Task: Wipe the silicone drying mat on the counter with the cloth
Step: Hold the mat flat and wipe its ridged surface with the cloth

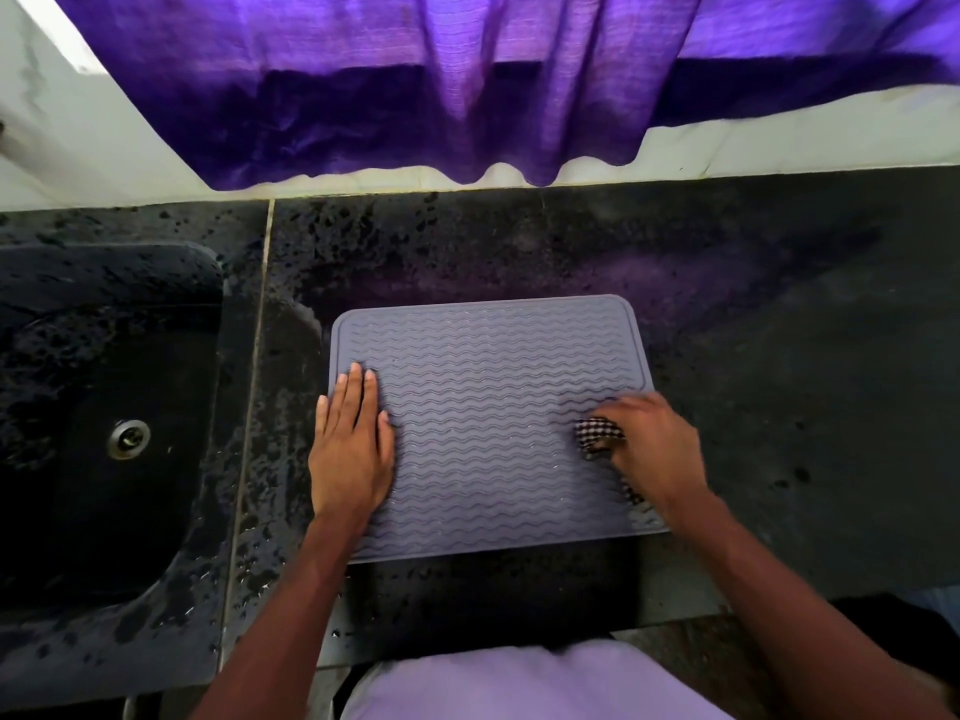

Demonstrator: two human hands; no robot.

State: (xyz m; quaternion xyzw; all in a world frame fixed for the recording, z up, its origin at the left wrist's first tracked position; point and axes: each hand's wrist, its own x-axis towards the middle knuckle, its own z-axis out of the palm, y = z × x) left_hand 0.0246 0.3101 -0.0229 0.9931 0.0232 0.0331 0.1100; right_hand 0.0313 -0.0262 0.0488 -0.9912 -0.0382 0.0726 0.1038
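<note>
Seen from the head camera, looking down over a dark, speckled stone worktop (779, 356) with wet patches. A grey silicone drying mat (493, 407) with wavy ridges lies flat on it, straight in front of the person and near the worktop's front edge.

The left hand (353, 444) rests palm down on the mat's left side. Its grip is apart, with the fingers straight, close together and pressed flat against the ridges.

The right hand (654, 449) is on the mat's right side, slightly blurred. Its grip is clamped on a bunched black-and-white checked cloth (597, 433), fingers curled over it. The cloth touches the mat, and a small part of it shows beneath the wrist.

Left of the mat, beyond a seam in the stone, a dark sink (104, 511) is set into the worktop, with a round metal drain (129, 439) at its bottom.

Along the back, a purple curtain (415, 96) hangs over a white wall (779, 142), its hem just above the worktop. At the bottom edge, the person's pale lilac garment (519, 683) shows between both bare forearms.
</note>
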